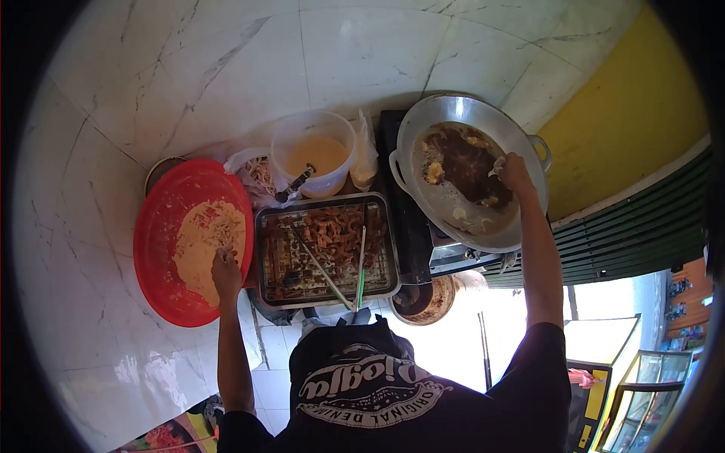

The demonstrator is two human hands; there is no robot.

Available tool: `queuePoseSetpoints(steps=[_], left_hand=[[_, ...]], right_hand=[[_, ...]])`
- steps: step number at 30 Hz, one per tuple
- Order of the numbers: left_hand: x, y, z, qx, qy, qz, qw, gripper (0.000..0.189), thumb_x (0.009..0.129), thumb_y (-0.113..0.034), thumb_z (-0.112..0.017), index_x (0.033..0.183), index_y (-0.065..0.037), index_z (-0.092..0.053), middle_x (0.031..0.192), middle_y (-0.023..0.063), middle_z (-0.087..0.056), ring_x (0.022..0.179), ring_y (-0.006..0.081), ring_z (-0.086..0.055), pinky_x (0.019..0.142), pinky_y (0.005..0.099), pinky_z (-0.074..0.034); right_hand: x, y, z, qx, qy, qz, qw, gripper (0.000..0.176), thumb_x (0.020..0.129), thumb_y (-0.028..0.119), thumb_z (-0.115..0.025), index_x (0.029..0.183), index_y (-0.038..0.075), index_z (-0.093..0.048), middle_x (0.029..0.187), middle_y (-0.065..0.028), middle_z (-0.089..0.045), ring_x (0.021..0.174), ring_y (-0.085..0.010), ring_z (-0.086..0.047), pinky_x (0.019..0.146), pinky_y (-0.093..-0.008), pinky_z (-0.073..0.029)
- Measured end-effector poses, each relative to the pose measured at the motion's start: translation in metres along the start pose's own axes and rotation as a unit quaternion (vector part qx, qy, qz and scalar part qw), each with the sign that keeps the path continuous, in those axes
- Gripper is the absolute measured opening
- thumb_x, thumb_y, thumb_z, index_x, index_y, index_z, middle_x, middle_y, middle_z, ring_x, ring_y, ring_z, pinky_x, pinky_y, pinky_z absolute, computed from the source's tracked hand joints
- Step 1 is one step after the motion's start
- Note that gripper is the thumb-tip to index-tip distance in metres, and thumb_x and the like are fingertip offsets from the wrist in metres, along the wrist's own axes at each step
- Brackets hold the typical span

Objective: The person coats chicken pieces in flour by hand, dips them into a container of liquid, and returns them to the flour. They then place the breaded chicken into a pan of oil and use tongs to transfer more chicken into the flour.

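My left hand (pixel 226 273) is at the flour (pixel 198 257) in the red basin (pixel 155 283), its fingers closed by floured strips; what they hold is too small to name. Over the right part of the large metal wok (pixel 423 113), my right hand (pixel 514 174) pinches a small pale floured piece (pixel 497 167) above the dark oil. Browned pieces (pixel 436 173) and foam float in that oil (pixel 468 162). Between the two vessels, a metal tray (pixel 325 300) with a rack holds brown fried strips (pixel 332 232) and tongs (pixel 325 273).
Behind the tray stand a clear tub (pixel 313 155) of yellowish liquid and a plastic bag (pixel 260 175) of pale strips. The wok sits on a stove (pixel 445 260). Below it is a stained round container (pixel 434 302). A tiled wall (pixel 362 53) rises behind.
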State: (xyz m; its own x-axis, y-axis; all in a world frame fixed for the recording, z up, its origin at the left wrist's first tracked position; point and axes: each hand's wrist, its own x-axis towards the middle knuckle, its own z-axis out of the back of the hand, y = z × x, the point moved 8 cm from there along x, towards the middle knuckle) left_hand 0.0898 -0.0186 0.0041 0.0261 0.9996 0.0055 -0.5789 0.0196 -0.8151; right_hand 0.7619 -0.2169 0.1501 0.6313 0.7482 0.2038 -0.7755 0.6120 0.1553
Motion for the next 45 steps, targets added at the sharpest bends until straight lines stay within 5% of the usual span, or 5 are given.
queuePoseSetpoints(steps=[6,15,22,28,45], left_hand=[[-0.005,-0.018,0.008,0.074,-0.057,-0.026,0.995,0.021,0.085,-0.015,-0.056,0.097,0.001,-0.061,0.089,0.0148,-0.066,0.084,0.0255,-0.065,0.073,0.0333,-0.048],[-0.011,-0.022,0.009,0.091,-0.073,0.019,0.993,0.026,0.08,-0.027,-0.064,0.085,-0.002,-0.064,0.082,0.0137,-0.068,0.08,0.0282,-0.067,0.07,0.0361,-0.05],[-0.011,-0.018,0.007,0.124,-0.044,0.054,0.99,0.027,0.081,-0.031,-0.06,0.091,-0.007,-0.066,0.085,0.0135,-0.068,0.084,0.0313,-0.065,0.073,0.0393,-0.05],[-0.015,0.009,0.033,0.132,0.035,0.071,0.988,0.027,0.084,-0.029,-0.059,0.092,-0.004,-0.065,0.087,0.0149,-0.067,0.084,0.029,-0.065,0.073,0.0377,-0.049],[0.02,0.088,0.177,0.18,0.138,-0.191,0.955,0.025,0.087,-0.025,-0.054,0.096,-0.003,-0.062,0.084,0.0131,-0.065,0.078,0.0291,-0.062,0.074,0.0406,-0.045]], right_hand=[[0.011,-0.009,0.014,-0.019,-0.03,-0.026,0.999,0.024,0.074,0.012,-0.064,0.092,-0.004,-0.061,0.09,-0.0253,-0.063,0.088,-0.0415,-0.06,0.078,-0.0442,-0.049],[-0.089,0.222,0.116,0.261,-0.061,0.261,0.927,0.012,0.08,0.006,-0.06,0.089,0.0,-0.065,0.084,-0.0184,-0.065,0.075,-0.0331,-0.063,0.069,-0.0383,-0.049],[-0.191,0.36,0.023,0.415,0.161,0.341,0.828,0.013,0.082,0.008,-0.063,0.092,0.001,-0.066,0.083,-0.0149,-0.067,0.067,-0.022,-0.065,0.061,-0.0307,-0.05],[-0.245,0.434,-0.05,0.344,0.295,0.363,0.814,0.021,0.078,0.007,-0.058,0.098,0.001,-0.062,0.085,-0.022,-0.063,0.081,-0.0382,-0.061,0.074,-0.0435,-0.047],[-0.282,0.573,-0.125,0.271,0.042,0.24,0.931,0.026,0.077,0.005,-0.06,0.103,0.005,-0.062,0.08,-0.0108,-0.065,0.071,-0.0293,-0.061,0.067,-0.0382,-0.048]])
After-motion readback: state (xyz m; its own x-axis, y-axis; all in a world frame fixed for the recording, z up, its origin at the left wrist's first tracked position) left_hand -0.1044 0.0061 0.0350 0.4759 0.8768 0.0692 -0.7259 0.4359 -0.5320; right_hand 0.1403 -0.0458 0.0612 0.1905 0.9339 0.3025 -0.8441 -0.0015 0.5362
